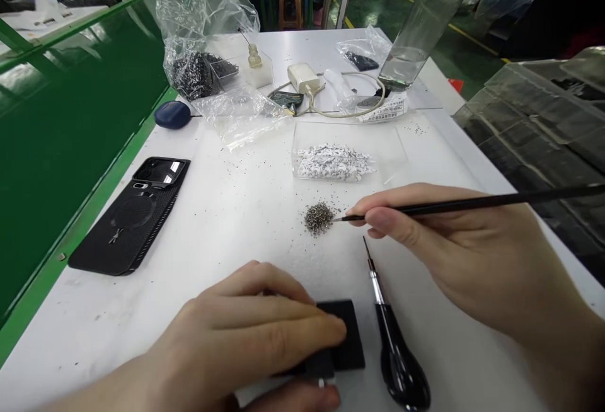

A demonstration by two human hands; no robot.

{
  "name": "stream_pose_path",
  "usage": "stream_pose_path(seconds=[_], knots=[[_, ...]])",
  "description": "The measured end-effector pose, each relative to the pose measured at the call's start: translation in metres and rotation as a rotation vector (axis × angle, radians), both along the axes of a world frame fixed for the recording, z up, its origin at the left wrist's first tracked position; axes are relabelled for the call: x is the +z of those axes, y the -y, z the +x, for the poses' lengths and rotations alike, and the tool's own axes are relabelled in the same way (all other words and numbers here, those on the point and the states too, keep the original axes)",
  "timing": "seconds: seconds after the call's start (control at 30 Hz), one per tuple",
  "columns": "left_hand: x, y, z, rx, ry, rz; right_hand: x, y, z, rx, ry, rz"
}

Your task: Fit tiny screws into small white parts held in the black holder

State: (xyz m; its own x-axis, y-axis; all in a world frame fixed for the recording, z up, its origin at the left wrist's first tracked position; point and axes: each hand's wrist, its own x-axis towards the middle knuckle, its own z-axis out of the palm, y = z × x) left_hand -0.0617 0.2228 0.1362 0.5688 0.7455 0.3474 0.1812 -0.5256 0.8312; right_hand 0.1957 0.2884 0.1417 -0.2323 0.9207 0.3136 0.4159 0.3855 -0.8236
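We're on the far left with a green panel (70, 147), then a black phone case (127, 223) lying flat on the white counter (236, 210), and a navy round case (172, 114) up by a plastic bag of dark bits (193, 75). Low center, our left hand (241, 336) is over a small black block (345, 336), fingers (283, 330) closed together across its top; can't tell if that's a grip or just a press. Mid-counter, a small pile of grey grains (319, 218) sits just above the block, w/ strays dotted around it. Behind it, a clear tray (331, 163) of white flecks. Beside the block, a precision screwdriver (394, 349) lies tip-up-counter. Our right hand (439, 248) comes in from the right, fingers (378, 210) pinched on a thin black stick (472, 205), its fine tip right at the pile's edge. Further back, a white charger (303, 78) and a clear bottle (416, 34). Risks: a heavy-handed tip or a sleeve could scatter the grains; loose ones could get under the block; a nudge could roll the screwdriver into the hand's path.
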Motion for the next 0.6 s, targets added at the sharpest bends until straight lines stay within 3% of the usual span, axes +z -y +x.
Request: stream_pose_path(seconds=[0.13, 0.37, 0.6], knots=[[0.001, 0.005, 0.004, 0.13, -0.036, 0.009, 0.013, 0.011, 0.0, 0.088, -0.124, -0.036], [0.014, 0.002, 0.008, 0.096, -0.116, -0.004, 0.019, 0.027, -0.001, 0.51, -0.234, -0.134], [0.013, 0.002, 0.007, 0.109, -0.087, 0.097, 0.015, 0.025, -0.003, 0.618, -0.232, -0.11]])
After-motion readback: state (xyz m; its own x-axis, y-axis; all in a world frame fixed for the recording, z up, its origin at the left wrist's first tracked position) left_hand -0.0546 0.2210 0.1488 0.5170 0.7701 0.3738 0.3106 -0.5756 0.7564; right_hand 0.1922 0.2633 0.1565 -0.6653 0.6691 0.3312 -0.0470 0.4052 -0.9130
